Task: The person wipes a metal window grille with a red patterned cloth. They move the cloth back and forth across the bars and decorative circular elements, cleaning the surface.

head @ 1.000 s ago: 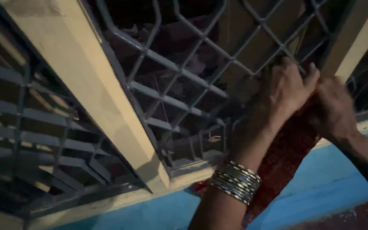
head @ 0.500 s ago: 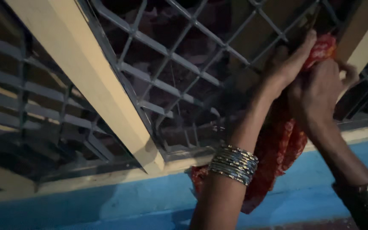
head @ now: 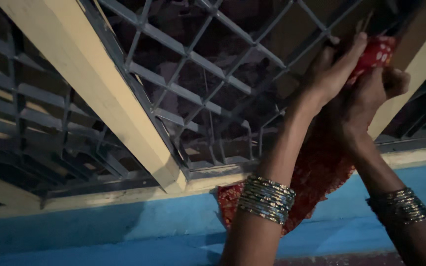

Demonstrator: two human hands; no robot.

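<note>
A red patterned cloth [head: 321, 172] hangs down in front of a metal window grille [head: 198, 79], its top corner bunched high against the bars at the upper right. My left hand [head: 334, 71] is raised with fingers stretched over that bunched corner. My right hand [head: 371, 96] sits just beside and below it, fingers curled into the same red cloth. Both wrists wear stacks of metal bangles [head: 267, 199]. The cloth's lower edge reaches the blue wall below the sill.
A cream wooden window post [head: 99, 93] runs diagonally across the left. A second cream post [head: 415, 69] stands at the right edge behind my hands. A cream sill [head: 124, 194] tops a blue painted wall [head: 124, 226]. The scene is dim.
Both hands have moved higher and to the right along the grille, drawing the cloth's top corner up with them. My right wrist and its bangles have come into view.
</note>
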